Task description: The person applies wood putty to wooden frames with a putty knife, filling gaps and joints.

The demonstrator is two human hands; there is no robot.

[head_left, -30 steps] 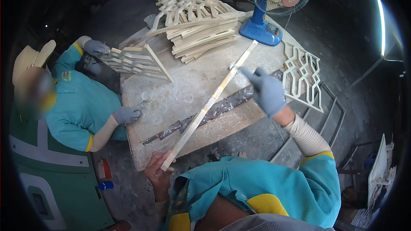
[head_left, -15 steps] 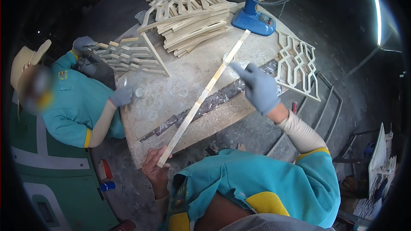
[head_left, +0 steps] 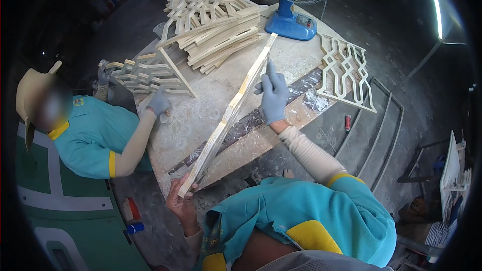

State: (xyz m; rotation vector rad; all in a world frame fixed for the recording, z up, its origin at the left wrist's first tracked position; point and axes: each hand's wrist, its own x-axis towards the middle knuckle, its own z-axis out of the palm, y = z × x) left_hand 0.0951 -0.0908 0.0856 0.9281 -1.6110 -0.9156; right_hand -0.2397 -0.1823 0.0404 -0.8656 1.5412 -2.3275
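A pale wooden lattice panel (head_left: 232,108) stands nearly edge-on before me, slanting from lower left to upper right. My left hand (head_left: 182,205), bare, is closed around its near lower end. To the right of the panel's upper part is my right hand (head_left: 274,101) in a grey glove. Its index finger points up along the panel's side, the thumb sticks out to the left, and the other fingers are partly bent; nothing shows in its grasp. Below the panel, a dark smeared strip (head_left: 241,126) lies along the near edge of the worktable (head_left: 178,120).
Opposite left, a co-worker (head_left: 100,135) handles another lattice panel (head_left: 150,73). Stacked lattice panels (head_left: 221,40) and a blue fan (head_left: 291,24) stand at the back. One lattice panel (head_left: 346,73) overhangs the right edge, above a metal frame (head_left: 384,135) on the floor.
My right hand has drawn back left and down, its finger now upright beside the panel. The panel has turned slightly, showing more of its side. The co-worker's near hand has moved up toward their panel.
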